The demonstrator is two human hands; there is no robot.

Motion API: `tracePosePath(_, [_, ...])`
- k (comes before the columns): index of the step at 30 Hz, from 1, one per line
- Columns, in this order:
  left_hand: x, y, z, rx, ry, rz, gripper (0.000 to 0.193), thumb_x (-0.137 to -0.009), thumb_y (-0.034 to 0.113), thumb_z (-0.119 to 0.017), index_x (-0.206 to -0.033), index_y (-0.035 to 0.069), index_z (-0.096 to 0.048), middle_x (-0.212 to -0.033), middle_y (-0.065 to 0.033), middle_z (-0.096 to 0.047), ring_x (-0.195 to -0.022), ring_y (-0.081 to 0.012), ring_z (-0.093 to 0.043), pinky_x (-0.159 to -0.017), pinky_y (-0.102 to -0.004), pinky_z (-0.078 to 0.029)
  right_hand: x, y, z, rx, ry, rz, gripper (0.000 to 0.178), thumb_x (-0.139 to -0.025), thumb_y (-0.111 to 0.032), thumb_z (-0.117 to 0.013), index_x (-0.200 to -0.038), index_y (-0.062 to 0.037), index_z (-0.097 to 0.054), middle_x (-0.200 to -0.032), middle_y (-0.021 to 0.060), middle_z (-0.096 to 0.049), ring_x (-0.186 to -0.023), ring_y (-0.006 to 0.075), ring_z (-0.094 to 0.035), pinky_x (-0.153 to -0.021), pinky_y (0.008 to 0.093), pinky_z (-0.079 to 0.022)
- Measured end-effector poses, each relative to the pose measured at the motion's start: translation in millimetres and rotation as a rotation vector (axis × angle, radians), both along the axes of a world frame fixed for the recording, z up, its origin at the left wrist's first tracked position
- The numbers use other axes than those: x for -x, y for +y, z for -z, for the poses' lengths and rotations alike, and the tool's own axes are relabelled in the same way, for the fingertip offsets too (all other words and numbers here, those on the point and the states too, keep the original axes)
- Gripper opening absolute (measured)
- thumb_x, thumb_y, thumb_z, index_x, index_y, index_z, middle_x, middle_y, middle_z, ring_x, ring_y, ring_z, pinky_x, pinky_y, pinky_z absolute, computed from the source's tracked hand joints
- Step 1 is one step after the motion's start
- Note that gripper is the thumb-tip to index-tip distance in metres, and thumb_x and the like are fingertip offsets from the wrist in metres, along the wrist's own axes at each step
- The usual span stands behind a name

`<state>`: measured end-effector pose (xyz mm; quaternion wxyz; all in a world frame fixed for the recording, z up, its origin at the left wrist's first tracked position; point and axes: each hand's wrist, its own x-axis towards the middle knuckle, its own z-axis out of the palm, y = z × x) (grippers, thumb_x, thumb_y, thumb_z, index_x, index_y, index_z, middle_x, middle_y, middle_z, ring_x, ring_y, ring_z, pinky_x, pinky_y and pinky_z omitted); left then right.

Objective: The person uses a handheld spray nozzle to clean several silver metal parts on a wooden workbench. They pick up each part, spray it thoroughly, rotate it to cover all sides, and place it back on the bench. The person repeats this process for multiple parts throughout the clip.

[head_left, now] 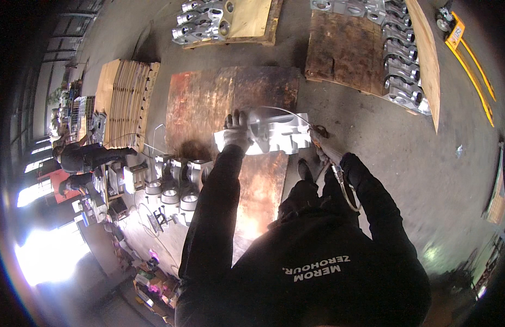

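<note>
A bright, shiny metal casting (288, 135) lies across a stained brown work surface (203, 98) in front of me. My left hand (237, 132), in a light glove, rests flat on its left end with the fingers stretched out. At the casting's right end, my right hand (324, 151) is closed around an air tool with a metal hose coupling (337, 173). The tool's exact kind is hard to make out. From near that hand, a thin curved line (288, 110) arcs over the casting's far side. Glare washes out part of the metal.
Several ring-ended metal parts (179, 185) stand left of the work surface. More castings sit on a pallet (247, 19) at the far side and beside a brown board (345, 49) at far right. Stacked cardboard (127, 87), a yellow pallet jack (470, 65) and another person (80, 158) are around.
</note>
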<state>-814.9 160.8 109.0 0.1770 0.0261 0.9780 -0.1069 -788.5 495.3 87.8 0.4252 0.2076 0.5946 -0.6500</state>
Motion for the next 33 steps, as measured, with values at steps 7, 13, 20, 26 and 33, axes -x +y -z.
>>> tracePosePath(7, [0.0,-0.4,6.2,-0.028,0.048,0.021,0.121,-0.058,0.04,-0.088,-0.151,0.005,-0.019,-0.156,-0.0201,-0.023,-0.143,-0.0413,-0.025,-0.118,-0.0464,-0.026,25.1,-1.1,8.8,0.086,0.09,-0.117,0.044,-0.095,-0.052,-0.055,-0.076,-0.0129,-0.051,-0.053,-0.0032,-0.043,-0.038,0.0095,-0.039,-0.036,0.0275,-0.033])
tracePosePath(13, [0.6,0.3,1.5,-0.046,-0.031,0.015,0.118,-0.062,0.038,-0.087,-0.152,0.005,-0.017,-0.157,-0.0201,-0.022,-0.144,-0.0411,-0.024,-0.118,-0.0466,-0.026,15.0,-9.4,-14.8,0.018,0.095,-0.079,0.047,-0.095,-0.056,-0.054,-0.077,-0.0122,-0.051,-0.054,-0.0011,-0.047,-0.04,0.0104,-0.042,-0.038,0.0293,-0.034])
tracePosePath(20, [-0.3,-2.6,-1.7,-0.121,-0.002,0.01,0.11,-0.067,0.03,-0.084,-0.152,0.008,-0.018,-0.158,-0.0209,-0.021,-0.143,-0.0435,-0.025,-0.116,-0.0497,-0.027,-37.7,26.2,40.0,-0.045,0.043,-0.035,0.039,-0.095,-0.052,-0.056,-0.094,-0.0138,-0.063,-0.065,-0.0035,-0.052,-0.038,0.0084,-0.04,-0.034,0.0283,-0.03])
tracePosePath(26, [0.4,-0.1,-6.4,-0.107,-0.038,-0.017,0.11,-0.067,0.03,-0.084,-0.151,0.006,-0.018,-0.158,-0.0213,-0.022,-0.143,-0.0436,-0.025,-0.117,-0.0481,-0.026,-30.6,6.6,43.0,-0.124,0.098,-0.074,0.044,-0.092,-0.054,-0.059,-0.081,-0.0111,-0.058,-0.061,-0.0005,-0.053,-0.046,0.0114,-0.048,-0.043,0.0295,-0.038])
tracePosePath(33, [1.9,-2.4,-2.0,-0.013,-0.034,0.025,0.118,-0.064,0.042,-0.085,-0.153,0.004,-0.015,-0.157,-0.021,-0.022,-0.144,-0.0414,-0.023,-0.118,-0.0464,-0.024,-14.6,-4.2,26.0,0.05,-0.067,-0.084,0.047,-0.09,-0.057,-0.061,-0.079,-0.0122,-0.055,-0.058,-0.0005,-0.051,-0.045,0.0118,-0.047,-0.041,0.0305,-0.038])
